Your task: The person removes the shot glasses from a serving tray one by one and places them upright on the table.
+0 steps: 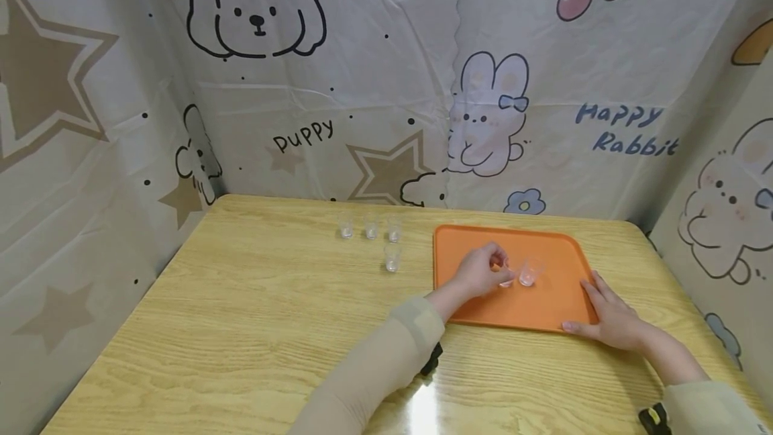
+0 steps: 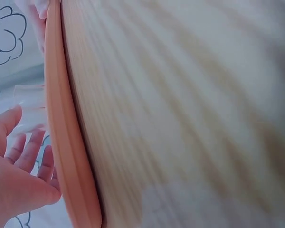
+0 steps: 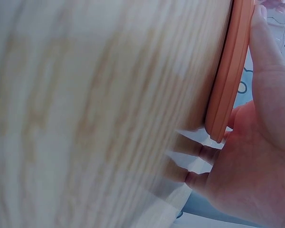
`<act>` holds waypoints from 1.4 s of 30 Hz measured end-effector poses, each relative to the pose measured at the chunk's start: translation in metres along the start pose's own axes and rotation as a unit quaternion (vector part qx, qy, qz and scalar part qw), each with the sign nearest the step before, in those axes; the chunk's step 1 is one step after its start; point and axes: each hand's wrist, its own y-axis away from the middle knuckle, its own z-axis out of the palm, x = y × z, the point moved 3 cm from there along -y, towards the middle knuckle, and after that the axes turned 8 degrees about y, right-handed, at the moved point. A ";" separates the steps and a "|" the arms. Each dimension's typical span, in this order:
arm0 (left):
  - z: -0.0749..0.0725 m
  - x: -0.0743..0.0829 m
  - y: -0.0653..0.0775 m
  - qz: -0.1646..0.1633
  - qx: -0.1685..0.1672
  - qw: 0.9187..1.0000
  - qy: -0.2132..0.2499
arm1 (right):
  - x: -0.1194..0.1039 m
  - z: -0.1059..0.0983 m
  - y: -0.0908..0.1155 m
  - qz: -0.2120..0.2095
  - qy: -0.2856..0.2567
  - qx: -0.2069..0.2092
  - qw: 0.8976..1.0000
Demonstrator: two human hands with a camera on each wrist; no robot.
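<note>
At the far left of the group on the wooden table, two small clear cups stand side by side near the back edge. Just right of them is a third cup, in line with the first two, and a fourth cup stands upright in front of it, nearer the person. Further right, apart from these, lies an orange tray, flat on the table.

The left hand reaches in over the tray's left part, its fingers curled; thumb and fingertips pinch a clear cup. The fingers partly hide that see-through cup, so whether its base rests fully on the tray is hard to tell. Just beside it on the right, another cup stands upright on the tray.

At the tray's near right corner, the right hand is spread, thumb along the near rim and the other fingers reaching along the right side, touching the tray. Behind everything hangs a printed cloth.
</note>
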 end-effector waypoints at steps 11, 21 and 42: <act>-0.027 0.007 0.010 0.026 -0.001 1.000 0.011 | 0.001 0.000 -0.001 -0.005 -0.004 0.003 1.000; -0.068 0.021 0.019 0.025 0.026 0.998 0.054 | 0.001 0.001 0.000 -0.003 -0.001 0.008 1.000; -0.174 0.030 0.068 0.083 0.130 0.987 0.055 | -0.001 -0.001 0.000 0.001 0.005 0.005 1.000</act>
